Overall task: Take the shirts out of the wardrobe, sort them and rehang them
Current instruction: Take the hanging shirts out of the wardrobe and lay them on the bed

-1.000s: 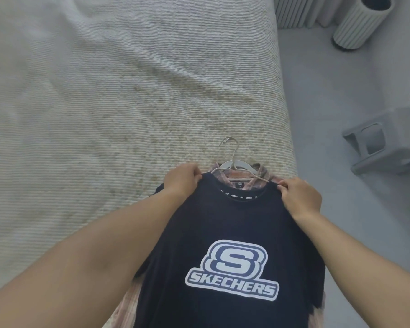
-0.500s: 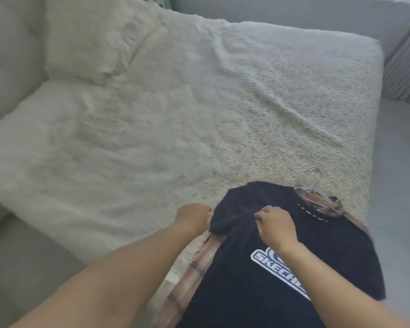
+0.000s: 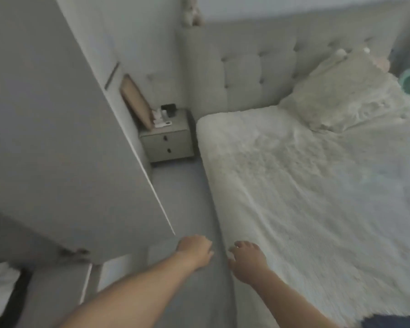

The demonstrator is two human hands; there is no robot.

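Both my hands are empty and held out over the floor gap beside the bed. My left hand [image 3: 195, 253] has loosely curled fingers and holds nothing. My right hand [image 3: 246, 261] hovers at the bed's edge with its fingers spread. Only a corner of the navy shirt [image 3: 388, 321] shows, lying on the bed [image 3: 317, 185] at the bottom right. The open white wardrobe door [image 3: 69, 138] fills the left side. The wardrobe's inside is hidden.
A grey two-drawer nightstand [image 3: 167, 144] with small items stands at the far end of the narrow floor strip [image 3: 185, 204]. A fluffy pillow [image 3: 346, 91] leans on the tufted headboard [image 3: 246, 74]. A tan board [image 3: 136, 101] leans by the nightstand.
Both hands have let go of the navy shirt, which stays on the bed. My view has swung left from the bed toward the wardrobe door and nightstand.
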